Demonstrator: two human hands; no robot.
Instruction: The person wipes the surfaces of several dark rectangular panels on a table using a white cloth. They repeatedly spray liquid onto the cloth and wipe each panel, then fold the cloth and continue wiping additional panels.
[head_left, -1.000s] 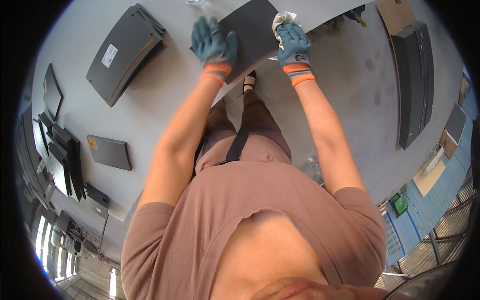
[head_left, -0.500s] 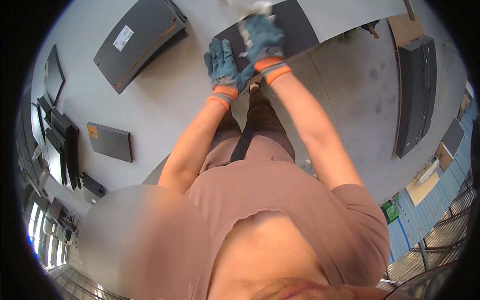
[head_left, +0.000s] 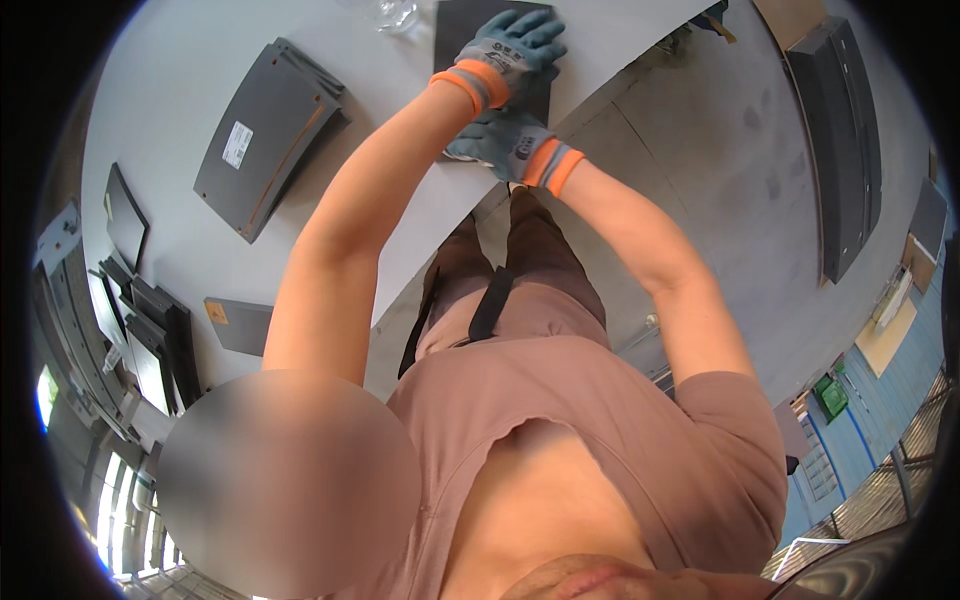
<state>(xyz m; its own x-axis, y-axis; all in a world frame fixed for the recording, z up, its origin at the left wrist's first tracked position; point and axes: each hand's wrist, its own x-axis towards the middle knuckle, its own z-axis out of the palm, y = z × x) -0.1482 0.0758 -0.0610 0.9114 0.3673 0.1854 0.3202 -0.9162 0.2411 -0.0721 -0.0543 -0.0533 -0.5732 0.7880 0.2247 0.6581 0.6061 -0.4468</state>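
Note:
A dark grey flat panel (head_left: 465, 22) lies on the pale table in front of me. My left hand (head_left: 512, 48), in a blue-grey glove with an orange cuff, rests over the panel with its fingers spread, holding nothing I can see. Just below it, my right hand (head_left: 500, 142), gloved alike, is bent over the panel's near edge. Its fingers are curled and partly hidden. A pale bit of what looks like a white cloth (head_left: 462, 154) shows under them.
Clear crumpled plastic (head_left: 395, 15) lies left of the panel. Farther left are stacked dark panels (head_left: 255, 140) with a white label, a small dark panel (head_left: 240, 325) and a pile of dark pieces (head_left: 150, 320). More long dark panels (head_left: 838, 150) stand at the right.
My right hand has come down from the panel's far part to its near edge. My left hand has moved up and right onto the panel, crossing above the right.

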